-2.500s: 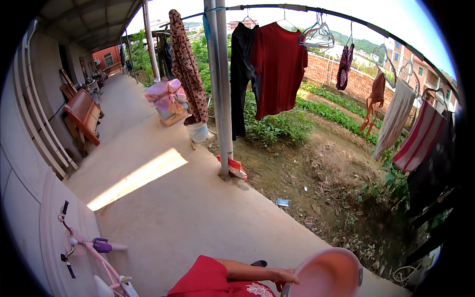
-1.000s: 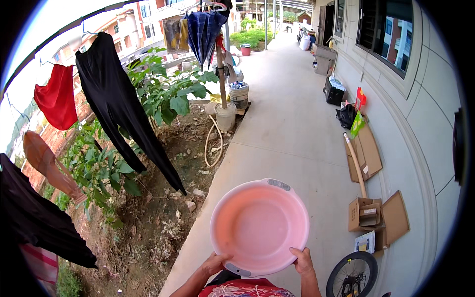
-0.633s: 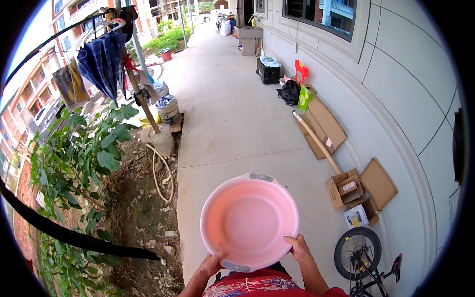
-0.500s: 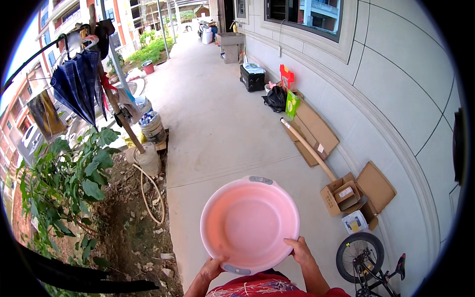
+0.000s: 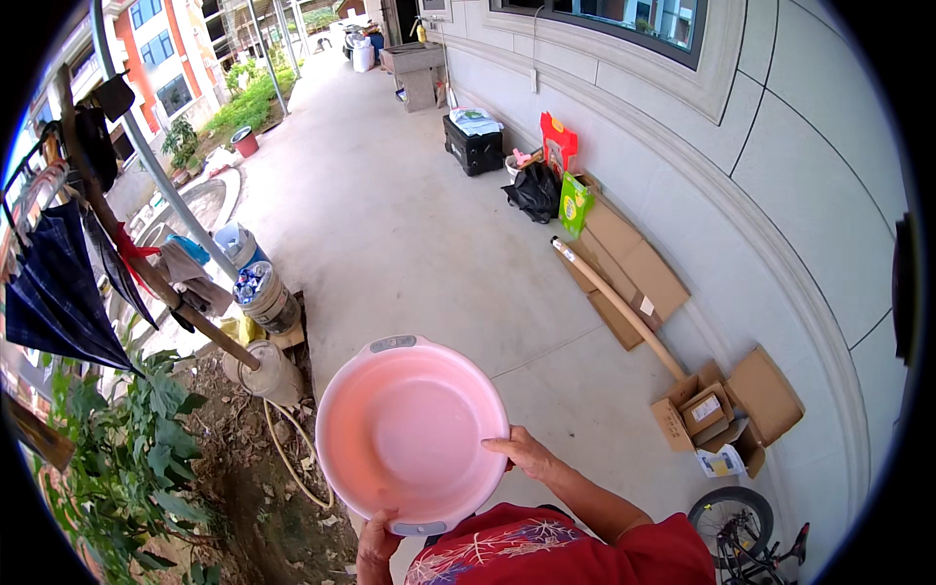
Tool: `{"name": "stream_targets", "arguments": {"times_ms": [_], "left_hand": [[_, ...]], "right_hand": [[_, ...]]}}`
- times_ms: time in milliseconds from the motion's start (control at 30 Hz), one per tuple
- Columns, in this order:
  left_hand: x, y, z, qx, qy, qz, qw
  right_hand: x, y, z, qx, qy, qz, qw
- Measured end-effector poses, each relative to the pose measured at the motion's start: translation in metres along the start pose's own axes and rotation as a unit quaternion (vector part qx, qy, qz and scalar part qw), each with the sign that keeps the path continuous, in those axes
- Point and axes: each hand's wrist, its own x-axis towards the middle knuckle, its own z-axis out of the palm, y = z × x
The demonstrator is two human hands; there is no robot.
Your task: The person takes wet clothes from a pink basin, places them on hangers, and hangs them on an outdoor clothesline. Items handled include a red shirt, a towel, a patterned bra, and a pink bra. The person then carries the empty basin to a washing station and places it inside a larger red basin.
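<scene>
Low in the frame, a round pink plastic basin (image 5: pixel 409 434) — right hand (image 5: pixel 526 453) gripping its rim, left hand (image 5: pixel 378 548) curled under its near edge.

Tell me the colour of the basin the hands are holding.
The basin is pale pink with small grey handle tabs at its rim, seen in the head view.

Home's concrete porch (image 5: pixel 409 224), cardboard boxes (image 5: pixel 726 409), umbrella (image 5: pixel 54 292)
</scene>
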Motion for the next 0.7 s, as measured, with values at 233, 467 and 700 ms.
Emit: {"name": "stream_targets", "arguments": {"times_ms": [233, 467, 700], "left_hand": [[0.181, 0.143, 0.037, 0.007, -0.043, -0.064, 0.997], [0.358, 0.235, 0.139, 0.104, -0.093, -0.115, 0.984], [0.529, 0.332, 0.213, 0.096, -0.123, -0.093, 0.983]], "right_hand": [[0.169, -0.078, -0.003, 0.051, 0.072, -0.001, 0.996], [0.294, -0.155, -0.055, 0.132, 0.213, -0.05, 0.967], [0.478, -0.275, -0.096, 0.094, 0.209, -0.08, 0.97]]}}
